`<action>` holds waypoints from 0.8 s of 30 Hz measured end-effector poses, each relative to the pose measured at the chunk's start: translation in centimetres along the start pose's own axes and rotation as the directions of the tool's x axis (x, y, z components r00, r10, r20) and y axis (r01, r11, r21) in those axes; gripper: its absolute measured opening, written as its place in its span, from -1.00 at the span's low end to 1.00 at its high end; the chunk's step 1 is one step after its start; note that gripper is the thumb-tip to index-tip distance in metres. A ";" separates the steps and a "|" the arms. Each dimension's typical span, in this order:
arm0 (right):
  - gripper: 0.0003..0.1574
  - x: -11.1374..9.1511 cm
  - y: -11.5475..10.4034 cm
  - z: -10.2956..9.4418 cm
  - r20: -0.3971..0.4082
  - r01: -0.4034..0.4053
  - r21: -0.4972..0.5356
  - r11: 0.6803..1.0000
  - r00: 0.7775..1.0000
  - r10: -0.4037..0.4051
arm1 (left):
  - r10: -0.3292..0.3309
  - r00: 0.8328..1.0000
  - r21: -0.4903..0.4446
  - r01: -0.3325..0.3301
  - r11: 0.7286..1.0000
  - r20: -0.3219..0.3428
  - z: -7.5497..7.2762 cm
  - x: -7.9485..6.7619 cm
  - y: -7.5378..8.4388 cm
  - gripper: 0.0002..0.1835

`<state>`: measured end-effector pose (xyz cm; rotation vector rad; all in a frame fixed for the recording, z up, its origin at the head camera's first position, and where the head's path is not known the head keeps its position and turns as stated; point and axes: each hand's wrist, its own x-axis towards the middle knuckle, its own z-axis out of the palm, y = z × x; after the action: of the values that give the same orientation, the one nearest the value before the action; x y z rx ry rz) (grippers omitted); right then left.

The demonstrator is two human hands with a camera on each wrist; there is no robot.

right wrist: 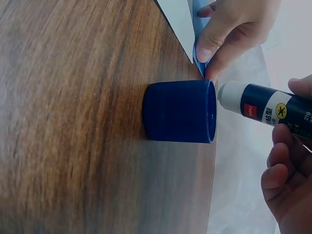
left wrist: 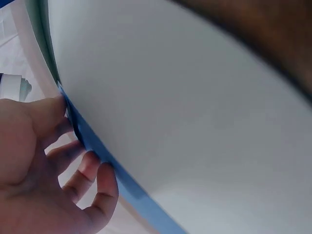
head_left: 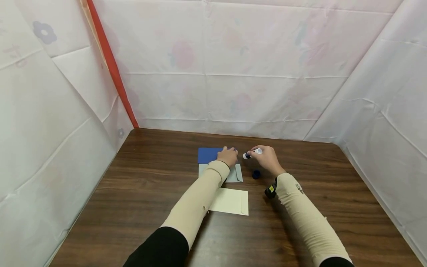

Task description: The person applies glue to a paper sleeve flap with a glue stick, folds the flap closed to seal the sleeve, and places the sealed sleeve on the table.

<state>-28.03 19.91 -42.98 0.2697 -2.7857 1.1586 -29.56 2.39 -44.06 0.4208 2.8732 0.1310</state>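
My left hand (head_left: 228, 156) is over the right end of a blue envelope (head_left: 207, 155). In the left wrist view its thumb and fingertips hold the blue edge (left wrist: 127, 183), just beyond a broad pale paper surface (left wrist: 185, 112). A light grey-blue envelope (head_left: 236, 175), partly hidden by my left forearm, lies on the near side of the blue one. My right hand (head_left: 267, 157) grips an uncapped glue stick (right wrist: 265, 106), tilted with its white end towards the left hand. Its dark blue cap (right wrist: 180, 112) stands on the table between the hands and me.
A cream envelope (head_left: 233, 201) lies closer to me, partly under the left forearm. The brown wooden table (head_left: 140, 185) meets hanging pale cloths (head_left: 213, 89) at the back and both sides. A black wrist device (head_left: 271, 190) is by my right wrist.
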 end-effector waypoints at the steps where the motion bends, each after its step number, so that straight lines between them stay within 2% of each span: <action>1: -0.64 0.0 0.0 0.0 -0.001 0.002 0.001 1.000 1.000 -0.002 | -0.001 1.000 0.009 0.001 1.000 -0.006 0.1 0.2 0.0 -0.60; 3: -0.65 0.0 0.0 0.0 -0.003 0.006 0.003 1.000 1.000 -0.006 | -0.003 1.000 0.026 0.004 1.000 -0.018 0.3 0.5 0.0 -0.64; 6: -0.65 -0.1 -0.1 0.0 0.000 0.016 0.000 1.000 1.000 -0.016 | -0.002 0.996 0.015 0.003 1.000 -0.090 0.4 0.7 0.0 -0.70; 10: -0.65 -0.1 -0.2 -0.1 -0.007 0.021 -0.004 1.000 1.000 -0.021 | 0.029 0.975 -0.032 -0.037 0.999 -0.219 0.4 0.7 -0.5 -0.77; 12: -0.64 -0.1 -0.2 -0.1 -0.008 0.016 -0.004 1.000 1.000 -0.016 | 0.037 0.966 -0.052 -0.052 0.997 -0.255 0.5 0.8 -0.9 -0.79; 19: -0.62 -0.2 -0.3 0.1 0.011 -0.003 -0.002 1.000 1.000 0.003 | 0.064 0.969 -0.137 -0.098 0.986 -0.238 0.5 0.6 -2.1 -0.73; 24: -0.64 -0.2 -0.2 0.2 0.000 0.005 -0.006 1.000 1.000 -0.005 | 0.081 0.958 -0.088 -0.109 0.990 -0.275 0.5 0.4 -2.1 -0.73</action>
<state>-27.84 19.65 -42.97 0.2761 -2.7860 1.1486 -30.42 0.55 -44.88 0.5606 3.0952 0.3798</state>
